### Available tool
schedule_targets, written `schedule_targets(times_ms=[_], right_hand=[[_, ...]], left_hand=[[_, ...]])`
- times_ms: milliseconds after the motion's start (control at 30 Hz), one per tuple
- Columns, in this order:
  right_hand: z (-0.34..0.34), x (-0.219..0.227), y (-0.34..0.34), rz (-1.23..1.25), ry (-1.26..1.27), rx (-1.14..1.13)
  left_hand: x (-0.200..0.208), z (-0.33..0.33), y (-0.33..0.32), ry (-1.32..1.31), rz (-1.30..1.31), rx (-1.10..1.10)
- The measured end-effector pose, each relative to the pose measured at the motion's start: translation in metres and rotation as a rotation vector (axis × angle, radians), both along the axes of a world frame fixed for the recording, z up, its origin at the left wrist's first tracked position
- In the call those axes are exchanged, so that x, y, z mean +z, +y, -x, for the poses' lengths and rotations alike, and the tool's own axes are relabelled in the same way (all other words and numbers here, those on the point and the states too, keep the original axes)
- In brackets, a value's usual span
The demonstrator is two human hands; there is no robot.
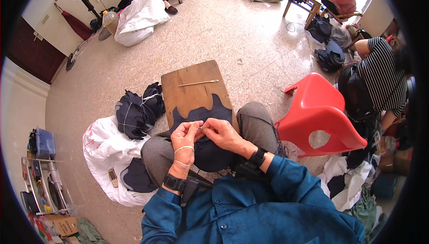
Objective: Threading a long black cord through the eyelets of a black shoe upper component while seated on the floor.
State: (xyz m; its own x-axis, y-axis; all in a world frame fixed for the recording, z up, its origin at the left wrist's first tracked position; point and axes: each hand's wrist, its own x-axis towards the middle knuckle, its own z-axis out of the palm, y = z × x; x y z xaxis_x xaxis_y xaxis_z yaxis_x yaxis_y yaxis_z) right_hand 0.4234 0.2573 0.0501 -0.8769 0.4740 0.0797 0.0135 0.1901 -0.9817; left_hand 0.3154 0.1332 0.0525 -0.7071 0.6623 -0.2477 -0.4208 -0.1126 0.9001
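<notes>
My left hand (pixel 183 140) and my right hand (pixel 223 134) meet over my lap, fingertips pinched together. Between them is something small and pale that I cannot make out. A navy fabric piece (pixel 206 113) with a curved, pointed edge lies beneath both hands, spread from the wooden stool (pixel 185 72) down onto my lap. On the stool top, beyond the cloth, rests a long, thin metal needle (pixel 199 83). Pale bands circle my left wrist, and each wrist carries a dark strap.
Tied navy bundles (pixel 134 114) and a white sack (pixel 103 141) with a phone (pixel 112 178) on it sit to my left. A red plastic stool (pixel 317 110) stands right. Beyond it a person in a striped shirt (pixel 380 74) bends over. Other people sit farther back.
</notes>
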Motion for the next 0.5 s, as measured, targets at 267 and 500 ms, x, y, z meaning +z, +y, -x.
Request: schedule_targets(times_ms=[267,500], right_hand=[[-0.003,0.003,0.004,-0.078,0.045,-0.011],[-0.009,0.010,0.024,-0.090,-0.022,-0.040]], left_hand=[[0.006,0.000,0.010,0.046,0.027,-0.001],[0.001,0.005,0.027,0.200,0.041,-0.145]])
